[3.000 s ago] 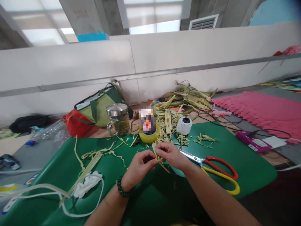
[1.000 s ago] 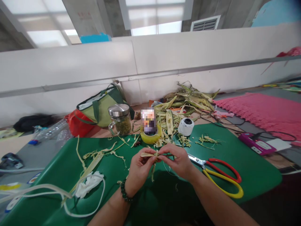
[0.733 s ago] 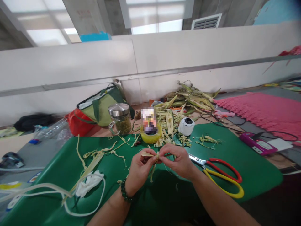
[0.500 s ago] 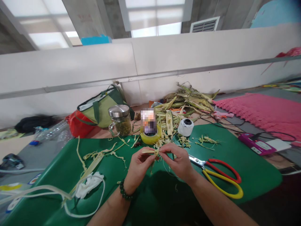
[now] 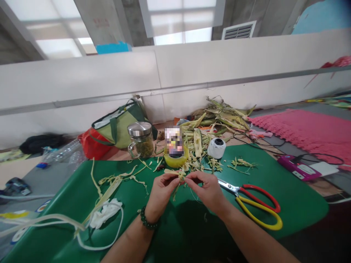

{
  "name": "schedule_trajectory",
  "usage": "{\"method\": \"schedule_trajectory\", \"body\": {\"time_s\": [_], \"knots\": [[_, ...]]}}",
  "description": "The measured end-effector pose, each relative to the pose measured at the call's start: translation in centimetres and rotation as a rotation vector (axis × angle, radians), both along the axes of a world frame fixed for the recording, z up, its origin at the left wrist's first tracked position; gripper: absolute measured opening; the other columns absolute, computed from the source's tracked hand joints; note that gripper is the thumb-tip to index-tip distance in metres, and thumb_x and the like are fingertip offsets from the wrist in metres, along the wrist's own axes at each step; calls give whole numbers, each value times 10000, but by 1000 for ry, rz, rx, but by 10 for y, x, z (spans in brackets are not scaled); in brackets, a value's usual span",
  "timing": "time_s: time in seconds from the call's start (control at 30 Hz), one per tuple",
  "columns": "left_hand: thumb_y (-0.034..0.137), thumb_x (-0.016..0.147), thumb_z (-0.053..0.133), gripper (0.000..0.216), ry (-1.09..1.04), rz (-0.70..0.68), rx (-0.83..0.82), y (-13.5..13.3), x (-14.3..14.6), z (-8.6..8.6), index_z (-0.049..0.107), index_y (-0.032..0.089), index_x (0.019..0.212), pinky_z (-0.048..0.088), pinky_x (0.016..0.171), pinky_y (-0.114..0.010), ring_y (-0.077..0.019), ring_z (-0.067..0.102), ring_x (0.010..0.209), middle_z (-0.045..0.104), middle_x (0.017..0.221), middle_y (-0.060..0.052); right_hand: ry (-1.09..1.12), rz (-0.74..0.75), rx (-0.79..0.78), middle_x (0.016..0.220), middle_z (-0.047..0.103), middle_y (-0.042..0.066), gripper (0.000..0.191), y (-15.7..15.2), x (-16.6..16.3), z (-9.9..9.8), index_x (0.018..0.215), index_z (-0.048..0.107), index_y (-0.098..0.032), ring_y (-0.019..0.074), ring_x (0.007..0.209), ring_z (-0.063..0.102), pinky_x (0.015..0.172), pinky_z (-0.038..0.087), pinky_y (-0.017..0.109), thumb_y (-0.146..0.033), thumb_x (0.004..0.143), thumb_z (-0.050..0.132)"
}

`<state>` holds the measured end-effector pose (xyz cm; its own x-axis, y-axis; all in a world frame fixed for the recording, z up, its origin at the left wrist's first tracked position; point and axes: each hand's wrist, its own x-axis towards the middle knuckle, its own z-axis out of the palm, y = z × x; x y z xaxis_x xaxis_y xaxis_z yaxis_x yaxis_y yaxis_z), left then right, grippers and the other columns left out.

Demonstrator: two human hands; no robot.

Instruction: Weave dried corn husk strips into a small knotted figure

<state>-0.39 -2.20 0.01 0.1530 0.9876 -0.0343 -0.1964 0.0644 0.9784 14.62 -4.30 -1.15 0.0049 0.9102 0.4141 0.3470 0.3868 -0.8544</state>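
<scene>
A small piece of knotted corn husk [image 5: 181,174] with loose pale ends is held between both hands above the green mat [image 5: 189,233]. My left hand [image 5: 161,190], with a dark bead bracelet at the wrist, pinches it from the left. From the other side, the fingertips of my right hand [image 5: 205,186] close on its right edge. A thin pale thread [image 5: 195,195] hangs beneath the right fingers. Just right of that hand lie scissors [image 5: 257,204] with one red and one yellow handle. The husk's underside is partly hidden by the fingers.
Behind the hands stand a yellow tape roll [image 5: 177,160], a phone-like screen [image 5: 174,140], a white thread spool [image 5: 216,148] and a lidded glass jar [image 5: 140,140]. Husk scraps [image 5: 115,179], crumpled tissue [image 5: 105,215] and a white cord [image 5: 95,249] lie left. A husk pile [image 5: 219,113] rests against the wall.
The husk piece has turned slightly between the fingers, and its loose ends sit differently. Both hands stay in nearly the same place. The blurred screen picture differs.
</scene>
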Motion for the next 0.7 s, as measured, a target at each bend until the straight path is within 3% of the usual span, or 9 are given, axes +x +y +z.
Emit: {"method": "schedule_trajectory", "body": {"time_s": [0.13, 0.23, 0.33, 0.47, 0.6, 0.7], "knots": [[347, 597, 788, 331, 26, -77, 9, 0, -2, 1, 692, 139, 835, 512, 621, -258, -140, 604, 637, 688, 764, -42, -140, 2, 127, 710, 679, 29, 131, -4, 7, 8, 762, 660, -204, 159, 650, 610, 614, 487, 265, -253, 845, 571], [310, 640, 759, 251, 78, -150, 82, 0, -4, 0, 665, 147, 805, 482, 602, -224, -135, 582, 659, 643, 722, -21, -179, -52, 201, 847, 682, 65, 121, -5, 15, 21, 853, 657, -205, 198, 818, 616, 744, 486, 317, -290, 859, 572], [261, 685, 710, 146, 163, -220, 185, -2, -3, 0, 658, 149, 762, 476, 669, -242, -152, 574, 712, 640, 741, -29, -194, 24, 72, 826, 674, 45, 141, 0, 18, 29, 863, 670, -205, 177, 770, 608, 679, 481, 281, -318, 843, 588], [251, 700, 684, 119, 229, -246, 235, -5, -1, 1, 648, 148, 746, 468, 702, -253, -158, 566, 721, 633, 741, -31, -161, 106, -74, 629, 605, -8, 180, 7, 11, 22, 670, 640, -180, 119, 593, 539, 528, 410, 216, -233, 820, 555], [350, 690, 702, 230, 190, -282, 125, -5, 1, 2, 637, 144, 770, 443, 550, -221, -118, 526, 566, 593, 649, -3, -121, 59, -101, 617, 568, -32, 112, 8, 7, 15, 692, 586, -180, 99, 538, 496, 491, 383, 204, -241, 786, 591], [388, 653, 734, 276, 145, -262, 83, -5, 2, 3, 630, 144, 728, 447, 539, -216, -112, 521, 561, 584, 635, 3, -208, 33, -20, 661, 587, -24, 127, 7, 7, 16, 707, 572, -190, 117, 592, 522, 539, 400, 222, -257, 749, 671]]}}
